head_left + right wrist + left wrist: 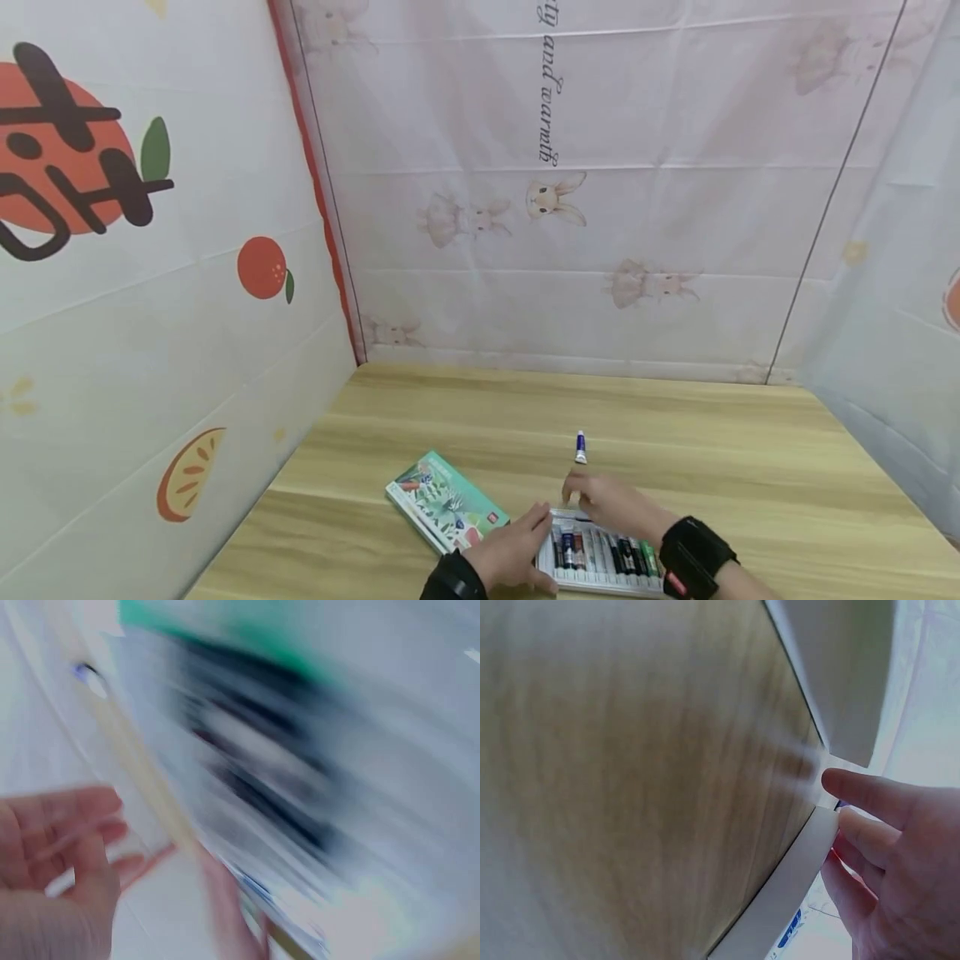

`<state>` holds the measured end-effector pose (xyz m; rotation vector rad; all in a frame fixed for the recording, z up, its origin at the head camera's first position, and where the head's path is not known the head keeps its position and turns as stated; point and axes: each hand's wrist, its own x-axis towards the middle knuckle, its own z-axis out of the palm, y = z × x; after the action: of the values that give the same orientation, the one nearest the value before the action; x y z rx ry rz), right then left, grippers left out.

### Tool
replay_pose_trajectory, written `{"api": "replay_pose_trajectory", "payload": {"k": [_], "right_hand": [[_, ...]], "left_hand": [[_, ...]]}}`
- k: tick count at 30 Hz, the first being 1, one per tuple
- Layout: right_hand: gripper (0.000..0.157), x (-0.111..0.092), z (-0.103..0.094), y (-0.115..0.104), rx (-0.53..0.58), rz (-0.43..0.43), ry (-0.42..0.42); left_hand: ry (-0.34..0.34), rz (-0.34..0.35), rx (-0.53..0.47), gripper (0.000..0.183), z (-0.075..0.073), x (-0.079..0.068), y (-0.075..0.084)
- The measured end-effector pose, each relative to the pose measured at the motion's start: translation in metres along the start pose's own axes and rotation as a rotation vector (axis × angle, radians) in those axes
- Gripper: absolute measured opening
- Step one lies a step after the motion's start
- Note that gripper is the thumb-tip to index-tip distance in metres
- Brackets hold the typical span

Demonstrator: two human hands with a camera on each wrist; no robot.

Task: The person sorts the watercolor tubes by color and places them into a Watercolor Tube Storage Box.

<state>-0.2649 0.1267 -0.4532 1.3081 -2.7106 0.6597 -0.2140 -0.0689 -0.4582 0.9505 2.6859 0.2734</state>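
A white tray (600, 579) of paint tubes lies at the table's near side, with several dark, white and green tubes (630, 556) in a row. My left hand (510, 552) is at the tray's left end, fingers extended against its edge; in the left wrist view those fingers (870, 799) meet a white edge. Over the tray's far edge hovers my right hand (611, 502), its fingers loosely bent. Nothing shows between the right fingers (90, 802) in the blurred right wrist view. Beyond that hand, a single blue-and-white paint tube (581, 447) lies on the wood.
A green-and-white illustrated box (450, 504) lies at an angle left of the tray, partly behind my left hand. The wood-grain table (712, 442) is bordered by printed cloth walls (487, 317) at the back and both sides.
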Motion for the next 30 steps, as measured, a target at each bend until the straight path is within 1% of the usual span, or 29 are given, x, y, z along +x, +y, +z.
{"api": "replay_pose_trajectory", "payload": {"k": [2,5,7,9,12,15,18,26,30], "right_hand": [[0.029,0.006,-0.004,0.015,-0.106,0.033,0.031],[0.037,0.013,-0.007,0.037,-0.27,0.048,0.054],[0.038,0.015,-0.007,0.049,-0.342,0.035,0.065],[0.035,0.014,-0.006,0.059,-0.381,0.036,0.057],[0.03,0.011,-0.003,0.068,-0.418,0.011,0.069],[0.032,0.011,0.0,0.072,-0.462,0.002,0.078],[0.034,0.013,0.001,0.074,-0.483,-0.003,0.081],[0.025,0.02,-0.004,0.066,-0.496,0.048,0.079],[0.023,0.017,-0.004,0.071,-0.475,0.074,0.088]], "left_hand": [[-0.018,-0.013,-0.011,0.085,0.0,0.0,0.0],[-0.024,-0.021,-0.015,0.084,0.001,0.0,0.0],[-0.017,-0.015,-0.013,0.085,0.002,0.001,0.0],[-0.015,-0.006,-0.013,0.085,0.003,0.001,0.001],[-0.025,0.0,-0.022,0.085,0.005,0.001,0.003],[-0.031,0.002,-0.026,0.085,0.005,0.002,0.005],[-0.019,0.002,-0.012,0.086,0.004,0.003,0.006],[0.002,-0.012,0.006,0.086,0.002,0.002,0.004],[0.013,-0.018,0.017,0.086,0.0,-0.001,0.002]]}}
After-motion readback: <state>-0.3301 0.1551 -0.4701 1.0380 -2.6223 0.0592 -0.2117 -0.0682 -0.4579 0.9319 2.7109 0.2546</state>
